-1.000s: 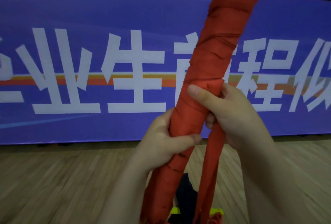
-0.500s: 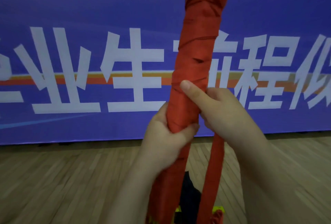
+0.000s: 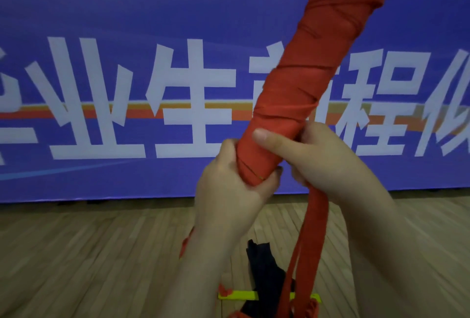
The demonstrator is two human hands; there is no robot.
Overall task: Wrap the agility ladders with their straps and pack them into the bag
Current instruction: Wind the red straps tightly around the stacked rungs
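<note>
A big blue banner (image 3: pixel 101 25) with white letters stands close behind the hands, and wood floor (image 3: pixel 89 254) lies open below it. The left hand (image 3: pixel 229 190) grips the low end of the red wrapped ladder (image 3: pixel 305 75), which leans up to the right and runs off the top edge, while the right hand (image 3: pixel 320 160) holds it and pinches the loose strap (image 3: pixel 312 228) hanging down. A dark bag (image 3: pixel 264 264) and a yellow rung (image 3: pixel 239 294) on the floor are partly hidden by the arms.
</note>
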